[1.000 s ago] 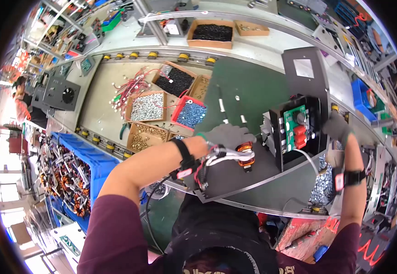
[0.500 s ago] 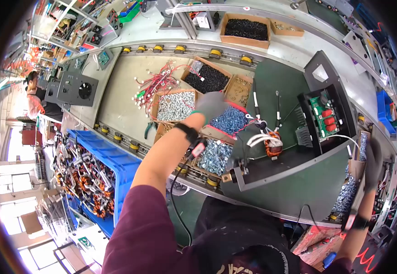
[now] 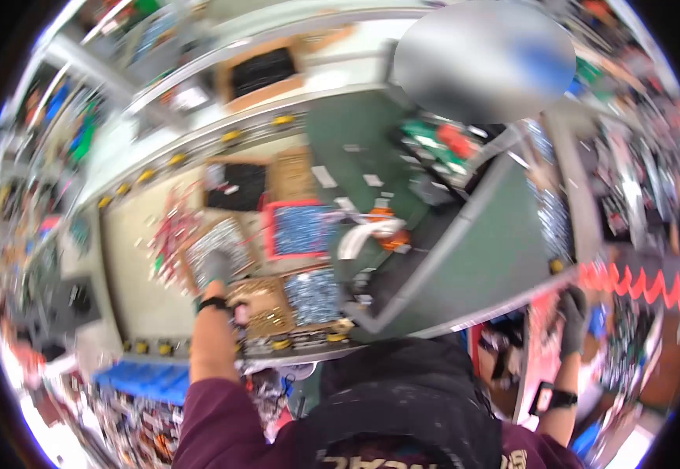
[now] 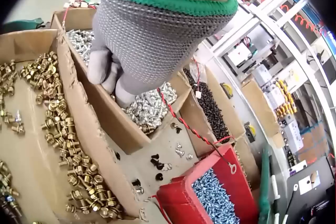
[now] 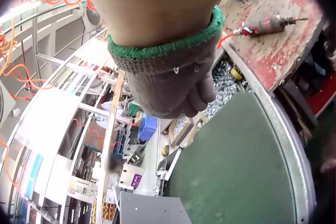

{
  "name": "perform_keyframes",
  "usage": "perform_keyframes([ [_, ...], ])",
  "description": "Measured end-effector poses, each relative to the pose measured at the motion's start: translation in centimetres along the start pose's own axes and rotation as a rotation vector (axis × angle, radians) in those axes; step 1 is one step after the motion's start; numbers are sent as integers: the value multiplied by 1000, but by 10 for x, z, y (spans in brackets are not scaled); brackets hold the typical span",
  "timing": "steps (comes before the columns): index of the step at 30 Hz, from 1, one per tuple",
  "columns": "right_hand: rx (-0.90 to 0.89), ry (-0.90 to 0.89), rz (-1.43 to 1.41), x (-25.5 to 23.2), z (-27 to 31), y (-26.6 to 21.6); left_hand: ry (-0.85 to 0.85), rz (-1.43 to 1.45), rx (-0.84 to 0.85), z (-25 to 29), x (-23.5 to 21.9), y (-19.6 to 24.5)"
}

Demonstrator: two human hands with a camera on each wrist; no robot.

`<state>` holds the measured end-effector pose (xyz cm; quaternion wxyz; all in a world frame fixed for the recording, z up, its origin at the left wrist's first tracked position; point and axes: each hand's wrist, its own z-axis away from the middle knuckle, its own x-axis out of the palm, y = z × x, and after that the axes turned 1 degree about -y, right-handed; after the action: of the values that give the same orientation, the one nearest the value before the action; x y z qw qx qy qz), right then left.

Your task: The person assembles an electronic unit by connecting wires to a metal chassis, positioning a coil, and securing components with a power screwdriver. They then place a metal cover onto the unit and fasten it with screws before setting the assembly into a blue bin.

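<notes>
Presently, at left, silver screws (image 4: 149, 112) are touched by the half-curled left hand (image 4: 144, 37); any pinch cannot be told. At right, the right hand (image 5: 170, 85) is held loosely curled, apparently empty.

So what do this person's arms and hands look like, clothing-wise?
The left hand and right hand wear grey knitted fabric gloves with bright green cuffs; the right one shows small pale flecks. Black wrist straps circle both wrists, the right carrying a dark module with a pale face. Maroon fabric sleeves leave the forearms bare.
</notes>
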<state>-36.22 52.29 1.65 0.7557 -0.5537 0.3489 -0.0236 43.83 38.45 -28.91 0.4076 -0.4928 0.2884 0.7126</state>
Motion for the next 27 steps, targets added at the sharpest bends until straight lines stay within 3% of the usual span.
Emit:
perform_keyframes([
  [1,10,26,-10,-6,10,7,33,-11,89,41,-68,34],
  [2,91,11,123,-10,20,-3,80,-295,369,-24,6,-41],
  [3,91,23,104,-24,24,13,92,-677,558,-8,-16,-24],
  [4,82,26,73,-34,26,39,30,-760,601,-14,-15,-28],
  [5,154,66,27,-45,28,55,116,-924,701,-10,-13,-25],
  [6,221,92,-24,-54,30,70,102,-530,493,-29,9,-41],
  [7,292,96,-102,-66,33,88,71,-165,379,6,-25,-4],
  [8,323,90,-62,-74,35,94,56,-18,217,23,-39,20],
  [10,340,12,146,-95,32,126,34,-40,86,49,-70,57],
  [12,318,-8,250,-104,28,140,87,-80,85,50,-75,67],
  [14,130,-134,968,-115,16,146,150,-107,72,53,-82,74],
  [15,132,-266,1178,-120,8,150,203,-5,62,59,-88,78],
  [16,118,-277,1177,-123,0,155,258,89,50,65,-94,78],
  [18,-116,-460,1550,-124,-15,168,248,88,-8,72,-108,81],
  [19,-333,-407,1620,-129,-19,192,269,107,-9,79,-118,82],
  [20,-354,-416,1606,-133,-24,202,291,125,-9,87,-126,80],
  [21,-340,-454,1690,-134,-30,210,261,138,41,49,-101,28],
  [22,-347,-496,1770,-128,-38,217,393,-479,416,6,-79,-32],
  [23,-314,-594,1818,-125,-46,211,266,-375,225,30,-91,-15],
  [24,-305,-696,1864,-121,-52,209,278,-399,134,40,-92,-14],
  [25,-355,-625,1789,-133,-58,249,348,-588,187,48,-93,-16],
  [26,-625,-595,1830,-138,-59,249,396,-785,243,57,-94,-18],
  [27,-433,-702,1765,-135,-60,237,387,-820,151,11,-31,-47],
])
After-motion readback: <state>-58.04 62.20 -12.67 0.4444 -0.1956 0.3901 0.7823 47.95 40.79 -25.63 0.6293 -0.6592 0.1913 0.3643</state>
